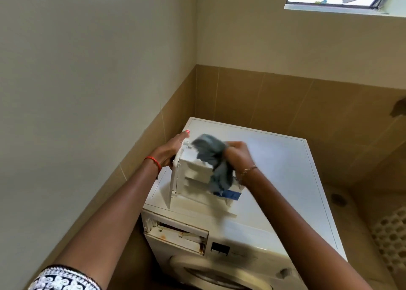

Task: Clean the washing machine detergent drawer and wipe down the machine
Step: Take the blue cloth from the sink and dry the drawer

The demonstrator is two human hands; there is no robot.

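Two hands: both are raised over the lid of the washing machine [285,169], forearms stretched forward.
Detergent drawer [193,175]: it is stood on edge on the machine's lid, front panel to the left, so that its compartments are exposed for wiping.
Left hand [173,151]: the front panel is clasped and steadied, one finger laid along its upper edge.
Right hand [239,155]: a grey cloth [213,160] is clutched and pressed against the drawer, wrist bent downward.
Drawer slot [180,235]: stained, judged not yet wiped.
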